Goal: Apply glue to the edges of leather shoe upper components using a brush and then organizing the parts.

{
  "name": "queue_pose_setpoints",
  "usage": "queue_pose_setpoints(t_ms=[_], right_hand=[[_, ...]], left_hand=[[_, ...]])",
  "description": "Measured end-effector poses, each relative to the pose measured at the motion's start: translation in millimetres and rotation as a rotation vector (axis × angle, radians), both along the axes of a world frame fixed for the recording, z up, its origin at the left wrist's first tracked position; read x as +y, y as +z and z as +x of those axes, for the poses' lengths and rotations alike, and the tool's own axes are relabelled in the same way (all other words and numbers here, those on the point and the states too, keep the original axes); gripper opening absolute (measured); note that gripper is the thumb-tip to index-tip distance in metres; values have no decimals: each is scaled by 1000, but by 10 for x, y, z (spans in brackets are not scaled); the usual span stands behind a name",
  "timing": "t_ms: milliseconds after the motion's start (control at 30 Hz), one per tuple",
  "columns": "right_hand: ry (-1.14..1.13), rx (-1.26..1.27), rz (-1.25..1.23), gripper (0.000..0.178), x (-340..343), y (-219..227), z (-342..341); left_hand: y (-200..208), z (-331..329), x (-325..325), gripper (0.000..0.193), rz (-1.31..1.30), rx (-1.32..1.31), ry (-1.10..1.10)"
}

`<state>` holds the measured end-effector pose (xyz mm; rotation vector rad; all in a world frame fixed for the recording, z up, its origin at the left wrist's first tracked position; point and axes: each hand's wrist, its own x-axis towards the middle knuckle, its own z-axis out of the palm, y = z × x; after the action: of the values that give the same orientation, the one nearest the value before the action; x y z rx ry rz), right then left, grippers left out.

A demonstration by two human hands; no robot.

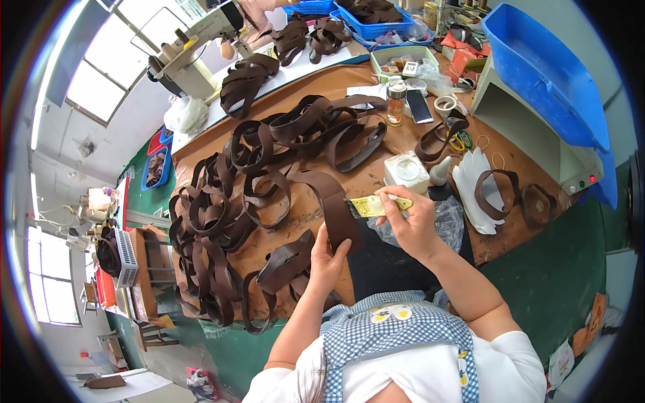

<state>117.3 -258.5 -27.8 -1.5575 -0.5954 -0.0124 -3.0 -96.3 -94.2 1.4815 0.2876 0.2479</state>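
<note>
A wide dark brown strip of leather-like material (330, 205) curves up from the table, and my left hand (327, 263) grips its lower part between thumb and fingers. My right hand (412, 223) is closed round the pale yellow handle of a flat brush (368, 206). The brush's dark bristles meet the right edge of the strip; whether they press on it I cannot tell. Just beyond my right hand stand a white tub (406, 170) and a small white squeeze bottle (440, 172). Below the strip lies a black cloth (379, 269), beside a crumpled clear plastic bag (440, 227).
Looped brown strips (215, 201) heap over the table's left and middle. At the back right are a phone (420, 107), a jar (396, 104), a tape roll (445, 103) and scissors (461, 141). A blue bin (547, 74) tops a grey box; a sewing machine (195, 60) stands far left.
</note>
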Motion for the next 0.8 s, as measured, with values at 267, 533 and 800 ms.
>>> queue_pose_setpoints(t_ms=[267, 533, 800], right_hand=[[138, -349, -209, 13, -164, -99, -237], [27, -443, -238, 14, -392, -81, -207], [0, -200, -82, 11, -49, -61, -90]], left_hand=[[160, 73, 102, 51, -343, -32, 54], [354, 140, 254, 49, -539, 47, 74], [323, 183, 39, 55, -380, 46, 33]])
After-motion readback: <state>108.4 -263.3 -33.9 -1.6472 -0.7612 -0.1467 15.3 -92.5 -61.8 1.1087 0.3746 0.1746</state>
